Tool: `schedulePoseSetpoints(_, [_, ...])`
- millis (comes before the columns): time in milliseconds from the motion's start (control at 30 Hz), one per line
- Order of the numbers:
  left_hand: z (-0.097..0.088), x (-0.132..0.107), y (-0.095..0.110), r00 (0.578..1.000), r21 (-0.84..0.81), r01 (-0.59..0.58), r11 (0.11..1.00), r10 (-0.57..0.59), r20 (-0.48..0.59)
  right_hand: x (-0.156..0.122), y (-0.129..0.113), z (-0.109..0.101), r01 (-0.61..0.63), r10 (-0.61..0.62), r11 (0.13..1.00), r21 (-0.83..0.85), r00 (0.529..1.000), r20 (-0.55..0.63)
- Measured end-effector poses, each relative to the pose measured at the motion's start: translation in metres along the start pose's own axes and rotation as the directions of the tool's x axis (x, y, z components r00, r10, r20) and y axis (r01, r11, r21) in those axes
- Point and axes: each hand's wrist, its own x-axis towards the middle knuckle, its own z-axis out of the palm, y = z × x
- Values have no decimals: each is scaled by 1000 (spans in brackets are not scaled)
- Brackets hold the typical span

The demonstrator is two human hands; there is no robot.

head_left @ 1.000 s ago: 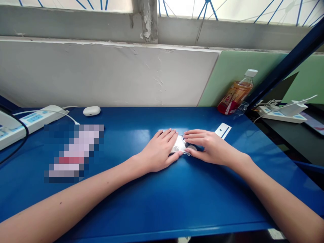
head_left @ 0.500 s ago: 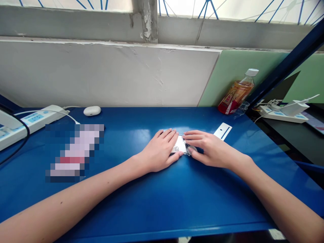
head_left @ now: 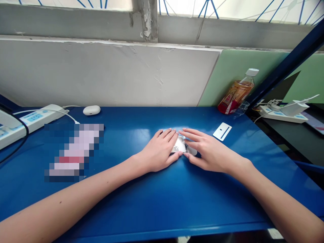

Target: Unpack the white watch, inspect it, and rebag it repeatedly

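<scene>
Blue desktop (head_left: 152, 206): shiny white packet (head_left: 180, 145), one, partly beneath the close-set fingers of the left hand (head_left: 159, 151) and at the parted fingertips of the right hand (head_left: 209, 148); uneven pressure could slide it askew or crease it.

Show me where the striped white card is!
Right of centre in the head view, the white card lies on the blue table between the right hand and the bottle.
</scene>
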Motion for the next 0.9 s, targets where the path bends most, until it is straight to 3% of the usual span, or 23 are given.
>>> schedulePoseSetpoints(567, [-1,2,1,1000,22,-21,1000,21,4,4,-7,1,60,-60,998,-30,998,-3])
schedulePoseSetpoints(767, [0,0,-1,1000,-24,-16,1000,15,-9,4,5,6,-7,14,997,78,996,-93])
schedulePoseSetpoints(900, [-1,0,-2,1000,-41,-3,999,3,2,4,13,4,-71,75,992,104,996,-38])
